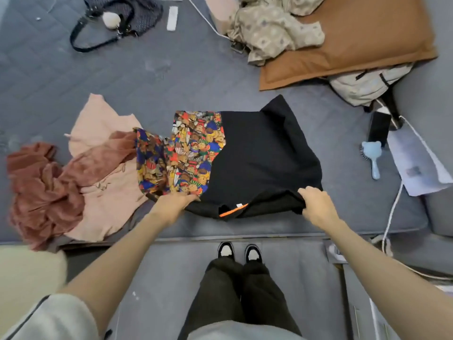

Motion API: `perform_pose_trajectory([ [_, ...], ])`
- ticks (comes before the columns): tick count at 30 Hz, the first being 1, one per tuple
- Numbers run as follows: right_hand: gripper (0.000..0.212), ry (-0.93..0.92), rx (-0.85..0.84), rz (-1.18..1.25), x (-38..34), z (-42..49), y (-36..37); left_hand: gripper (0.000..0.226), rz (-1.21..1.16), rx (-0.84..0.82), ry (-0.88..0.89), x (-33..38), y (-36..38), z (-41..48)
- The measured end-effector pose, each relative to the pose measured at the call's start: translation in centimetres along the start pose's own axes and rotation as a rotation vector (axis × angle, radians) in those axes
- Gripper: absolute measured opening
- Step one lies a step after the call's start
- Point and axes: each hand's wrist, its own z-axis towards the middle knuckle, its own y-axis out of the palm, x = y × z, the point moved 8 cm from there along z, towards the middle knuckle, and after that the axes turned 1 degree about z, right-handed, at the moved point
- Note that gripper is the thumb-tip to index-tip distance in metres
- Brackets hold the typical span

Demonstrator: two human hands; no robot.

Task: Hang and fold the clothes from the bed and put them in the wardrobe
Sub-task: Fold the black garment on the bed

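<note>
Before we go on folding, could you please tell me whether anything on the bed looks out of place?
Yes: a blue hairbrush on the right and a black handbag at the far left lie on the bed, though neither is clothing. The rust-brown garment lies crumpled across the pink top.

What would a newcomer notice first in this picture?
Probably the black garment with a bright bear-print side, lying in the middle of the bed, its near edge held by the left grip and the right grip. Next, the brown pillow at the far right and the pink top on the left.
</note>
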Motion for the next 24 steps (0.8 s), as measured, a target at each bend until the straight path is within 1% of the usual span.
perform_pose_trajectory([
  [1,0.019,0.010,-0.060,-0.032,0.0,0.1,1.9,0.060,0.027,-0.038,-0.014,0.4,2.0,0.6],
  [2,0.022,0.014,-0.113,-0.067,0.0,0.2,3.6,0.060,0.060,-0.076,-0.028,0.7,3.8,1.2],
  [4,0.039,0.008,-0.224,-0.105,0.1,0.5,7.0,0.059,0.115,-0.163,-0.091,1.0,7.3,1.8],
  [5,0.044,0.013,-0.292,-0.087,0.1,0.5,8.5,0.060,0.115,-0.214,-0.126,1.1,8.8,1.9],
  [7,0.048,0.059,-0.427,0.034,0.2,0.4,10.9,0.060,0.044,-0.317,-0.165,1.7,11.1,1.9],
  [8,0.049,0.092,-0.441,0.126,0.3,0.5,11.4,0.059,-0.003,-0.340,-0.173,2.0,11.8,2.0],
  [9,0.049,0.126,-0.415,0.211,0.4,0.8,11.6,0.058,-0.048,-0.340,-0.179,2.4,12.0,2.2],
  [14,0.042,0.299,-0.114,0.519,2.3,3.8,8.7,0.053,-0.273,-0.207,-0.166,3.6,9.7,5.4],
  [18,0.042,0.406,0.024,0.722,4.4,8.0,5.9,0.052,-0.443,-0.099,-0.140,4.8,6.3,9.5],
  [21,0.046,0.425,0.097,0.793,6.2,11.9,3.7,0.049,-0.661,0.037,-0.141,6.3,3.1,12.8],
  [24,0.052,0.374,0.119,0.861,7.3,16.6,2.0,0.047,-0.784,0.140,-0.156,7.9,0.2,16.3],
])
